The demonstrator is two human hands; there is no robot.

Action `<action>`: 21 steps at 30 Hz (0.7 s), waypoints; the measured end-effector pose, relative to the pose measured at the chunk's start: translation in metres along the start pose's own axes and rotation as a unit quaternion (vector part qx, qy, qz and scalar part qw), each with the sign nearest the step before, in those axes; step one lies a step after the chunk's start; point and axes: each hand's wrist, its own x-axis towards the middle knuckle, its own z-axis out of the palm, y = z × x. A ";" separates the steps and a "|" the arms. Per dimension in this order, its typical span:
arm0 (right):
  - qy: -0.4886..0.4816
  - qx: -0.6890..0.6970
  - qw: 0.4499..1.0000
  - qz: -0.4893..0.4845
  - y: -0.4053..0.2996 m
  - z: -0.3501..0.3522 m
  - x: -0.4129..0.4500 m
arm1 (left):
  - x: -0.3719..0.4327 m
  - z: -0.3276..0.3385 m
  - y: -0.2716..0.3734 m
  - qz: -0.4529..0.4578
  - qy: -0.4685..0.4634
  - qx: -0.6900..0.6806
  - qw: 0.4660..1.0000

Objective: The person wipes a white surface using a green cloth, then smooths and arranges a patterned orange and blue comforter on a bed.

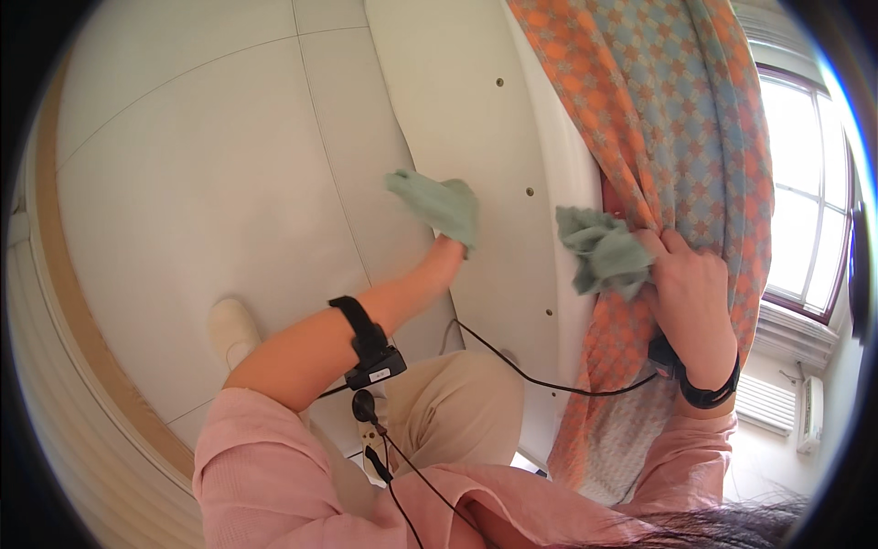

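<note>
A sage-green cloth (442, 206) covers my left hand (451, 248) against the pale side panel (473, 130) of what looks like a bed or sofa. Only the wrist shows, so the fingers are hidden, and the cloth is slightly blurred. My right hand (693, 295) grips a fold of an orange and blue-grey patterned cover (675, 103). A second green cloth (603, 254), crumpled, sticks out from between that hand's thumb and fingers. The cover hangs bunched over the white upper edge (559, 137) of the panel.
Dark round studs (529, 192) line the panel. A black cable (549, 388) loops between the black devices strapped to my wrists. My knee (453, 412) is close to the panel. Large pale floor tiles (206, 171) lie to the left; a window (799, 185) is at right.
</note>
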 end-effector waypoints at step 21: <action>-0.100 0.065 0.991 0.055 -0.013 0.049 -0.039 | 0.132 0.091 -0.018 0.507 0.227 0.518 0.650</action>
